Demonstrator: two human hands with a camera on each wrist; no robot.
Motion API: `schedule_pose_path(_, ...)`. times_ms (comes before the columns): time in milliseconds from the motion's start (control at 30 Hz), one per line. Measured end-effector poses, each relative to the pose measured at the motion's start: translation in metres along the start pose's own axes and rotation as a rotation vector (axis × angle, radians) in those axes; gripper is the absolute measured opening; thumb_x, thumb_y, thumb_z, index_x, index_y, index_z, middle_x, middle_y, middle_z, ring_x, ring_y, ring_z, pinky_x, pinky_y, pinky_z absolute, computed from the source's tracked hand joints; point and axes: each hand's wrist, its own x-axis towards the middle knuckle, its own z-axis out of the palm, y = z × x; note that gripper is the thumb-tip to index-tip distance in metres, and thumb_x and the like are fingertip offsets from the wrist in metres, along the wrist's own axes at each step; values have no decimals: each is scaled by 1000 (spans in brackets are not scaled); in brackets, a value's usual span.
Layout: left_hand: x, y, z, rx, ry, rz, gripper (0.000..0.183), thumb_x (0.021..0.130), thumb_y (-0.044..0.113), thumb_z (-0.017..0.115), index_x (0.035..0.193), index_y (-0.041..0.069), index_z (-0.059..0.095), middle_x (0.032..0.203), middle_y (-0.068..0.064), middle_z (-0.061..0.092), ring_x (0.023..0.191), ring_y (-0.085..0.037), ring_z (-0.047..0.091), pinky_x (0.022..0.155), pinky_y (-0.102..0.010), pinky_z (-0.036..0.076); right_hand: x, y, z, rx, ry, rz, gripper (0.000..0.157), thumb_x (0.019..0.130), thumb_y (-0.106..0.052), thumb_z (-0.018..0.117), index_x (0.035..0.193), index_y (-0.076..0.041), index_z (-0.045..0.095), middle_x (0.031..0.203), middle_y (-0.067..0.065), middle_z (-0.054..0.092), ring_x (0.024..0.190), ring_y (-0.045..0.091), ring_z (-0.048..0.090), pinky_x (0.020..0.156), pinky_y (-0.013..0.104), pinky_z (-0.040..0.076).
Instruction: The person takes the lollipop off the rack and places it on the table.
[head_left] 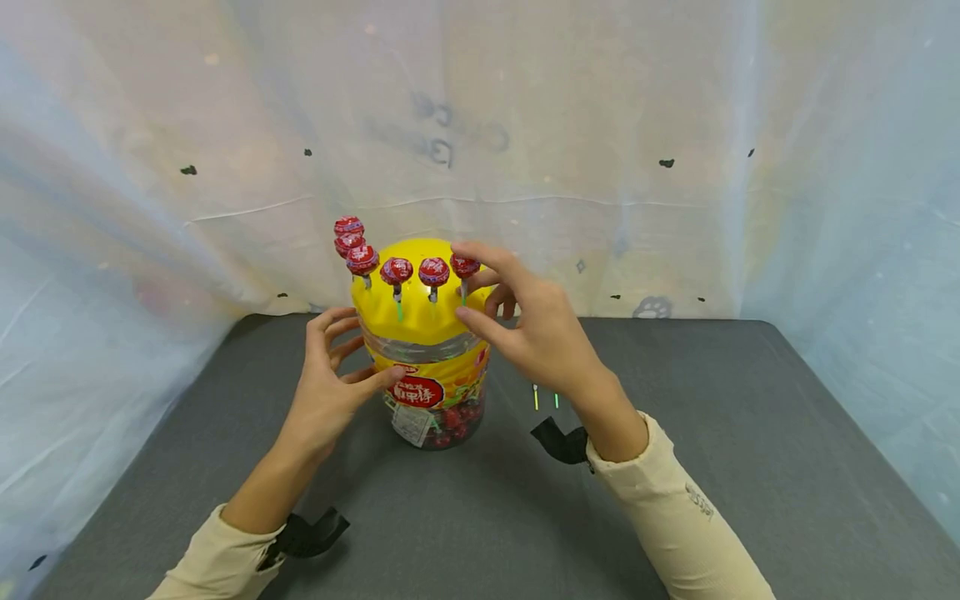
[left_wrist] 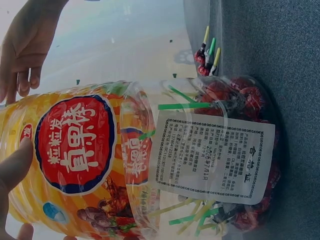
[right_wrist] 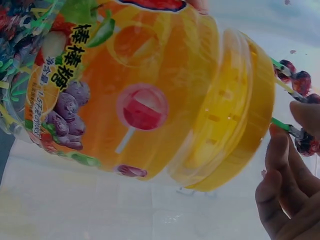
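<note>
Left hand curved widely round clear, yellow-labelled plastic jar | right hand's fingers narrowly pinched red-wrapped round lollipop | apparently planting it in yellow domed lid; next needed release

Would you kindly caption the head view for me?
Left hand on the candy jar, right hand at a lollipop on its yellow lid.

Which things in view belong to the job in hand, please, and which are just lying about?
In the job:
left hand, on the jar
right hand, at a lollipop
yellow lid, with lollipops standing in it

Lying about:
loose lollipops on the table, perhaps supplies for the job
</note>
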Motion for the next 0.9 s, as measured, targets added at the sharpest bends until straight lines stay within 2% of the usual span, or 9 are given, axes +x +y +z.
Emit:
schedule_pose_path(267, 1, 0, -1, -1, -24, -27, 88, 87, 16, 78, 148, 29, 15, 152, -6, 23, 140, -31, 31, 107, -57, 41, 5, 1, 3, -38, 46, -20, 55, 90, -17, 74, 139, -23, 51, 96, 0, 71, 69, 11, 50, 57, 27, 45)
schedule_pose_path(567, 3, -1, -2, 25, -40, -35, 88, 87, 18, 78, 148, 27, 15, 152, -6, 22, 141, -31, 30, 108, -60, 41, 9, 0, 2, -85, 69, -50, 52, 90, -16, 74, 138, -21, 52, 91, 0, 71, 69, 12, 49, 59, 24, 43)
schedule_pose_path(900, 3, -5, -3, 16, -64, -33, 85, 90, 18, 75, 150, 26, 15, 153, -7, 21, 143, -33, 27, 111, -64, 35, 3, -1, -8, -69, 187, -92, 48, 90, -12, 74, 134, -14, 55, 90, 3, 72, 64, 10, 48, 58, 24, 38)
